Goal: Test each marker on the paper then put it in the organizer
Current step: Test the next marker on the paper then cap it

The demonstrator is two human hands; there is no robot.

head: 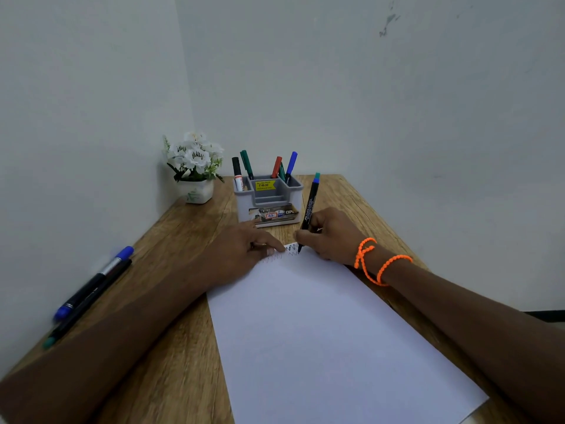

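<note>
White paper (pixel 330 332) lies nearest on the wooden desk (pixel 183 347); the left hand (pixel 244 249) presses its far end flat with relaxed fingers so the right hand (pixel 330 237), gripping an uncapped black marker (pixel 308 212), can scribble zigzags just before the grey organizer (pixel 269 200).

Two bare forearms enter from the bottom corners of the head view, with no sleeve visible on either up to the frame edge. The left hand (pixel 244 252) carries no ring, watch or band that can be made out. The right hand (pixel 331 235) is likewise bare of rings. On the right wrist sits a bright orange beaded cord (pixel 371 264), wound in two loops: one closer to the hand with a knotted, crossing strand, the other further up the forearm. Fingernail detail is too blurred to report.
</note>
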